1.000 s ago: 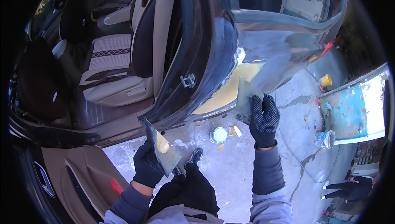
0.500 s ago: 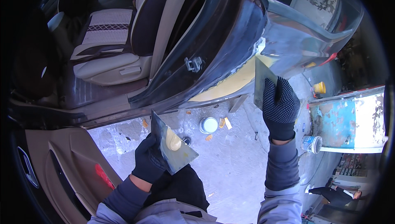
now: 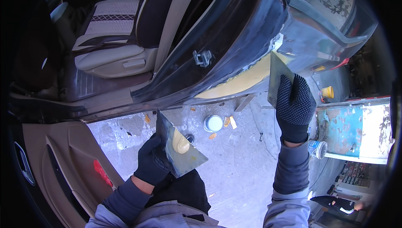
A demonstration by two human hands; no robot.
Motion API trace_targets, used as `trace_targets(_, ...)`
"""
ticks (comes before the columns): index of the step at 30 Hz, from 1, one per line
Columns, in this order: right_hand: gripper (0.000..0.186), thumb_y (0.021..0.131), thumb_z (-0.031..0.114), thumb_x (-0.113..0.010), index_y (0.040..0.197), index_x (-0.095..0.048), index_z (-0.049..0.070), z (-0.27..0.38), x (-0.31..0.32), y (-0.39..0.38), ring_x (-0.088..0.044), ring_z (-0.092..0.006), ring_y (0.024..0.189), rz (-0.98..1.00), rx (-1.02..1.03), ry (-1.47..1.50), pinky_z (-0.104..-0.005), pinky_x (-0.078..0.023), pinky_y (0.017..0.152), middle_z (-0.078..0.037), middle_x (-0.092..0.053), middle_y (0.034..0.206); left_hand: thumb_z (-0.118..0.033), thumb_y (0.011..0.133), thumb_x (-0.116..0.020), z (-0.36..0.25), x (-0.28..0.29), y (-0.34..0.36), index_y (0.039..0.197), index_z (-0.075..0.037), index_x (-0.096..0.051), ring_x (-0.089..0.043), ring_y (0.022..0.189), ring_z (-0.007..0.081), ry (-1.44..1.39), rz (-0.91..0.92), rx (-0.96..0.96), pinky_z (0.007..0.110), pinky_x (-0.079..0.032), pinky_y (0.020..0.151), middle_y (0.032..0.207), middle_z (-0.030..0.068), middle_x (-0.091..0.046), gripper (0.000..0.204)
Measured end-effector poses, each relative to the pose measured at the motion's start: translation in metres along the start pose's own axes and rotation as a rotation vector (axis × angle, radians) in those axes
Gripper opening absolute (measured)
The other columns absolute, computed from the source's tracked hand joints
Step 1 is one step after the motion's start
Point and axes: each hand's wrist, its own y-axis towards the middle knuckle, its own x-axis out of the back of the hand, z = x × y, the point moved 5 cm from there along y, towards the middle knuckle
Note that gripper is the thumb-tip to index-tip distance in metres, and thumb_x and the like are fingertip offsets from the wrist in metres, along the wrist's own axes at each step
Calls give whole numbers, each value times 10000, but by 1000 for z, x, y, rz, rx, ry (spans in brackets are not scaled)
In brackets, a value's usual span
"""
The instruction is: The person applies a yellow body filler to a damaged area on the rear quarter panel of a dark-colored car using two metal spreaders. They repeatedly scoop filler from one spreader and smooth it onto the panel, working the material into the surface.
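- Left hand (image 3: 154, 161) in a dark glove, low in the view, fingers closed around the edge of a metal board (image 3: 178, 146).
- Board tilted, one corner pointing up toward the sill, a dab of yellow filler (image 3: 181, 143) on its face.
- Right hand (image 3: 295, 108) in a dotted dark glove, raised higher and well apart from the left, fingers wrapped on a flat spreader (image 3: 277, 77).
- Spreader blade held up against the car body (image 3: 251, 31), touching the yellow patch (image 3: 243, 81) on the lower panel just behind the door opening.
- Small round tin (image 3: 213, 123) on the concrete floor (image 3: 238, 165) between the two hands, scraps of yellowish bits beside it.
- Seats (image 3: 113, 31) visible through the open doorway at upper left; beige door panel (image 3: 63, 161) swung out at lower left.
- Door striker (image 3: 202, 56) on the pillar, above the board.
- Yellow cup (image 3: 327, 91) and a blue, rusted bench (image 3: 356, 127) to the right; another can (image 3: 317, 149) by the right forearm.
- Another person (image 3: 339, 203) partly visible at lower right, well clear of both hands.
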Motion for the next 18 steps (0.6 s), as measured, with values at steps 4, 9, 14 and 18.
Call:
trace_targets(4,145,986,137,-707,1017,-728,-3,3,0,2,-734,-319,718,-21,52,-3,-386,-584,676,-179,-735,863,-235,1011,-578,2,-5,0,1275,-60,-635,-678,1148,326,-15,36,4,486,-530,1062,1202,150,-706,322)
trace_targets(9,140,977,125,-713,1021,-726,-7,1,-2,1,-737,-325,712,-26,21,22,-386,-585,671,-183,-738,862,-240,1013,-574,3,-7,2,1272,-65,-635,-675,1152,329,19,18,-3,496,-525,1070,1202,149,-706,319)
trace_targets(14,141,972,121,-715,1030,-725,-6,1,-7,-1,-747,-325,719,-9,12,42,-382,-592,675,-188,-741,863,-252,1011,-577,3,-10,2,1265,-65,-635,-673,1157,335,55,24,-13,508,-520,1076,1205,150,-707,320)
trace_targets(18,143,974,119,-711,1035,-724,-9,-1,-13,-6,-751,-333,723,39,-51,58,-380,-599,684,-197,-743,872,-259,1008,-584,4,-8,4,1265,-66,-637,-672,1155,333,53,12,-11,507,-521,1073,1205,147,-708,325)
